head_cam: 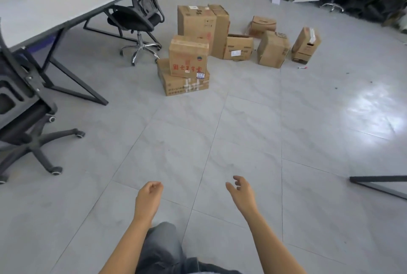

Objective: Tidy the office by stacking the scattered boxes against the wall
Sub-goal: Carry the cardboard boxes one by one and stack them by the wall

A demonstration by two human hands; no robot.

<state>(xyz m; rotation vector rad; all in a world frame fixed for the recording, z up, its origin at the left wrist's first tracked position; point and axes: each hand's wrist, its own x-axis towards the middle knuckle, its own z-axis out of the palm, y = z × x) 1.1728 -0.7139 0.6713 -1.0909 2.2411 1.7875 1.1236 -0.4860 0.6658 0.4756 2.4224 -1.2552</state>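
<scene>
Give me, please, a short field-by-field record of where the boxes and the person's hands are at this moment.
left hand: empty, fingers loosely curled, over the floor
right hand: empty, fingers relaxed
boxes: about eight, clustered on the floor ahead, none held
stacked: red-printed box sits on flat box
loose item: marker on the floor near rightmost box
nearby: office chair and desk, left of the boxes

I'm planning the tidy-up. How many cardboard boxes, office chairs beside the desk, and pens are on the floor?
Cardboard boxes: 8
Office chairs beside the desk: 2
Pens: 1
Total: 11
</scene>
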